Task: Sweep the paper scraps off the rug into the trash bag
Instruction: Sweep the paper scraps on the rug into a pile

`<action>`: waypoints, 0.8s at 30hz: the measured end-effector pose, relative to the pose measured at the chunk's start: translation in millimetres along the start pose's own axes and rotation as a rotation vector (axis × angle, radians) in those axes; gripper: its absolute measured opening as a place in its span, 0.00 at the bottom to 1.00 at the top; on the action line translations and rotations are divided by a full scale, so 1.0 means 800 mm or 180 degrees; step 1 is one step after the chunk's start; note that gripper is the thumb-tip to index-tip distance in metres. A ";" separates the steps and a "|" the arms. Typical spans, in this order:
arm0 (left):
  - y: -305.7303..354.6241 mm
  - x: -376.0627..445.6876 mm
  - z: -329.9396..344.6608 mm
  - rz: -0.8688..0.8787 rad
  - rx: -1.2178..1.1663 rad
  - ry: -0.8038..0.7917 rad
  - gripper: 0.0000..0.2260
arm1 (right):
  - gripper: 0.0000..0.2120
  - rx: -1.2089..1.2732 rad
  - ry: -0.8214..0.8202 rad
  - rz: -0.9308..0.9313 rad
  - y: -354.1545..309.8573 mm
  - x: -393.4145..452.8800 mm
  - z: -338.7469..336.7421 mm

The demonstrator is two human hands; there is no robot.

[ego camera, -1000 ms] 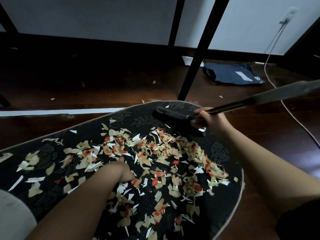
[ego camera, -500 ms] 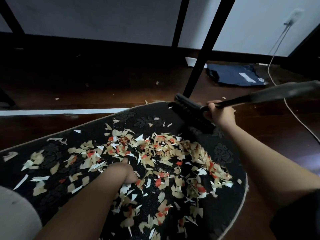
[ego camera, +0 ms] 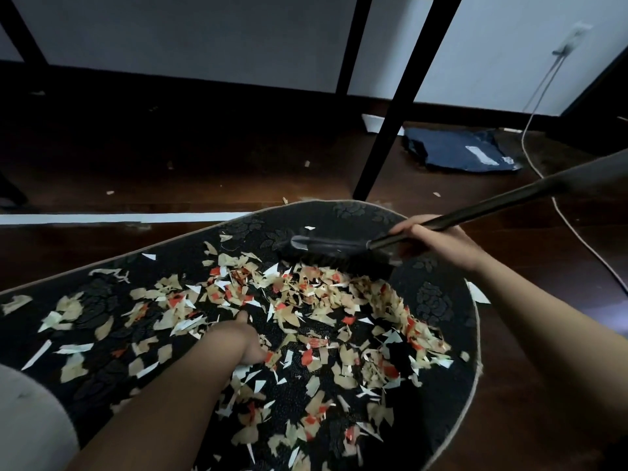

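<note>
A dark patterned rug lies on the wooden floor, strewn with several tan, white and red paper scraps. My right hand grips the black broom handle just behind the broom head. The bristles sit on the rug at the far edge of the scrap pile. My left hand rests on the rug among the scraps, its fingers hidden beneath it. A dark blue trash bag lies flat on the floor beyond the rug, at the back right.
A black table leg stands just past the rug's far edge, with another leg behind it. A white cable runs from the wall socket across the floor on the right. A white strip lies on the floor at left.
The broom head has come back from the rug's far edge, down and left onto the top of the scrap pile. My left hand has stayed in place on the rug.
</note>
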State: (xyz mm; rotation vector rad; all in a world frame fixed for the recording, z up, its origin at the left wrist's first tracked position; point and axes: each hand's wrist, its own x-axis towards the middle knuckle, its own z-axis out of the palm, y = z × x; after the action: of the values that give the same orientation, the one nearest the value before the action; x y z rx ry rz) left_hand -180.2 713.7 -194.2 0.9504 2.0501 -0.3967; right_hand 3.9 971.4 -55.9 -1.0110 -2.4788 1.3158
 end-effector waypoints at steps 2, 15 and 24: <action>0.001 -0.003 0.000 0.0027 0.0035 -0.0029 0.28 | 0.14 0.0025 0.0160 -0.0018 0.002 -0.004 -0.007; -0.002 0.007 0.002 -0.0139 -0.0191 -0.0157 0.35 | 0.09 0.0376 0.0879 0.0424 -0.013 0.050 0.067; -0.003 -0.005 0.003 -0.0049 0.0144 -0.0205 0.33 | 0.12 -0.0119 -0.0260 -0.0289 -0.024 0.012 0.046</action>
State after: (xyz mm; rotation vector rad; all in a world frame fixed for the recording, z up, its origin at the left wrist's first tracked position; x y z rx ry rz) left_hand -179.0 708.9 -192.3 0.9374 1.9988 -0.4777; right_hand -28.6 945.1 -65.0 -0.8577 -2.5850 1.3133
